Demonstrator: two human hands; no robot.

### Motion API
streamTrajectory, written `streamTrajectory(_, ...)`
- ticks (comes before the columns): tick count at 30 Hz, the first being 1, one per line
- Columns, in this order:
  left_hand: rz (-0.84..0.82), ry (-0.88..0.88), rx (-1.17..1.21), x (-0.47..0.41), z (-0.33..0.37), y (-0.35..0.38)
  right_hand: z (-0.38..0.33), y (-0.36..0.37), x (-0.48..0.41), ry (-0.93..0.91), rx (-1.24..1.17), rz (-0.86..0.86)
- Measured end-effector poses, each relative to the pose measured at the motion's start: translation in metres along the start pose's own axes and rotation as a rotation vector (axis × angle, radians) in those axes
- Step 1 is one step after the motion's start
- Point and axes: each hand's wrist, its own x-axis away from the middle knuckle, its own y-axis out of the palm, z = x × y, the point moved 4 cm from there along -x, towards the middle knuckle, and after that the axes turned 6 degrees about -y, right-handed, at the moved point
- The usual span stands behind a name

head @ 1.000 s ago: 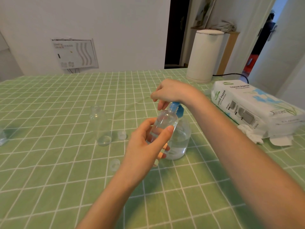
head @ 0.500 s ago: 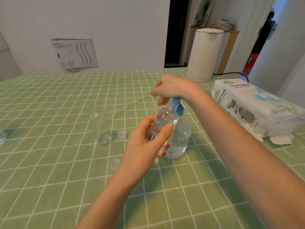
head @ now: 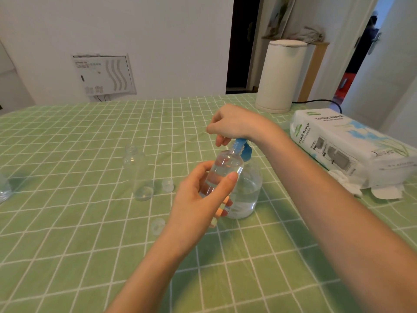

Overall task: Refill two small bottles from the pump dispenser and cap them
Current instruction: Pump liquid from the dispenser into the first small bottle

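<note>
My left hand [head: 198, 197] grips a small clear bottle [head: 225, 168], tilted with its neck up against the blue pump spout. The bottle holds some clear liquid. My right hand [head: 232, 125] rests on top of the blue pump head of the round clear dispenser [head: 248, 188], fingers curled downward over it. A second small clear bottle [head: 137, 172] stands uncapped to the left. Two clear caps lie on the cloth, one [head: 168, 185] beside that bottle and one [head: 158, 225] nearer me.
The green checked tablecloth [head: 90, 256] covers the table. A pack of tissue paper [head: 345, 145] with crumpled tissues lies at the right. A white cylindrical appliance [head: 279, 75] with a black cord stands at the back right. A clear object [head: 3, 190] sits at the left edge.
My right hand and the pump head have risen slightly. My left hand keeps the small bottle at the spout.
</note>
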Motion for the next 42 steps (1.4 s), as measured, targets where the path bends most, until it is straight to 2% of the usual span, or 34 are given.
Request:
streamTrajectory(26, -0.002, 0.015, 0.021, 0.0, 0.001, -0.001, -0.003, -0.005, -0.002, 0.013, 0.056, -0.018)
streamTrajectory(42, -0.01, 0.013, 0.007, 0.0, 0.0, 0.0, 0.004, 0.005, -0.001, 0.037, -0.002, -0.058)
